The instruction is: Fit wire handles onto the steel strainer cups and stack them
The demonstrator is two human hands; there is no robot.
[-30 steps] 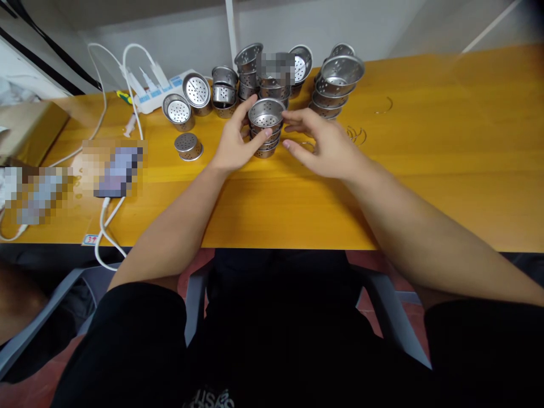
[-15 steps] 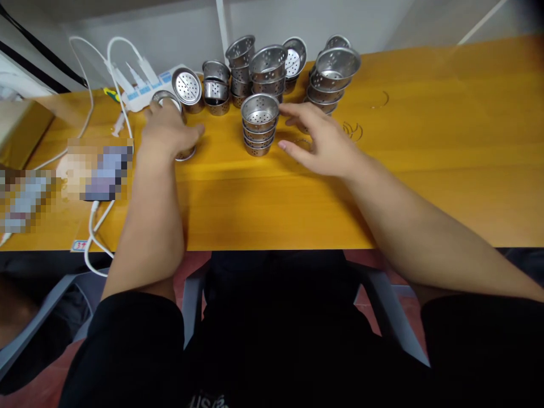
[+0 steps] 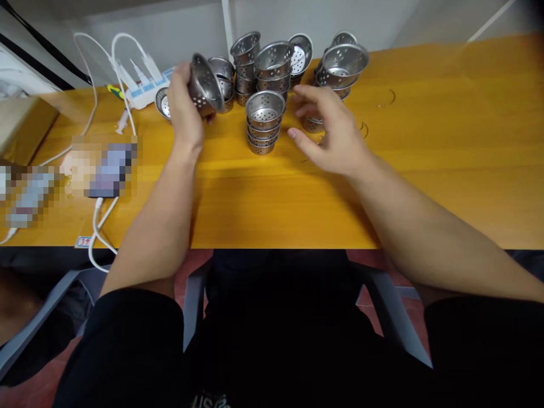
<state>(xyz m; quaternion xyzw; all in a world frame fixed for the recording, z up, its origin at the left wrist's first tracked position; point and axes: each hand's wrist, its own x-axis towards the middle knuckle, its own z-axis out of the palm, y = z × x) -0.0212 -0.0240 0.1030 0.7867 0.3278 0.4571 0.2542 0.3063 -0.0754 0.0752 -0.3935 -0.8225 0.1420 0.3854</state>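
My left hand [image 3: 185,116] is closed around a perforated metal cup [image 3: 205,84], held above the table and tilted with its mouth to the right. Part of the fingers is hidden behind the cup. In the middle stands an upright stack of similar perforated cups [image 3: 263,135]. My right hand [image 3: 334,133] hovers just right of that stack, its fingers apart and holding nothing. Another cup [image 3: 162,103] lies on its side, partly covered by my left hand.
More stacked cups [image 3: 274,68] stand along the wall, and a leaning stack [image 3: 342,68] rises behind my right hand. To the left are a white power strip [image 3: 144,95], a phone [image 3: 111,170] with its cable, and a box [image 3: 25,127]. Thin curved pieces [image 3: 386,99] lie at right.
My left hand has picked up a cup from the left side, lifting it and tipping it rightward. My right hand has shifted slightly, still beside the middle stack.
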